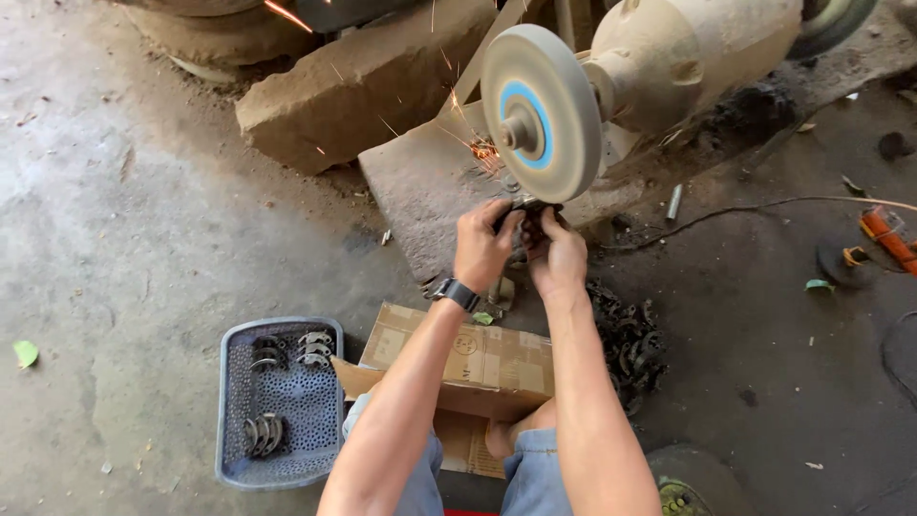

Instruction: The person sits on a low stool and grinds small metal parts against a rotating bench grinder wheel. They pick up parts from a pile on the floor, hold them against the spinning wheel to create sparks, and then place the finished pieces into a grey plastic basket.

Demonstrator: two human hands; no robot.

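Note:
Both hands hold one small dark metal part [524,204] against the lower edge of a spinning grey grinding wheel [541,111] with a blue centre disc. My left hand [482,247], with a dark watch on its wrist, grips the part from the left. My right hand [557,254] grips it from the right. Orange sparks [480,147] fly up and to the left from the contact point. The part is mostly hidden by my fingers.
The grinder's dusty motor body [690,53] sits on stone slabs [420,191]. A grey plastic basket [232,411] with several metal parts stands at lower left. A cardboard box [478,358] lies by my knees, a dark pile of parts [630,344] to its right. Cables [764,205] cross the floor.

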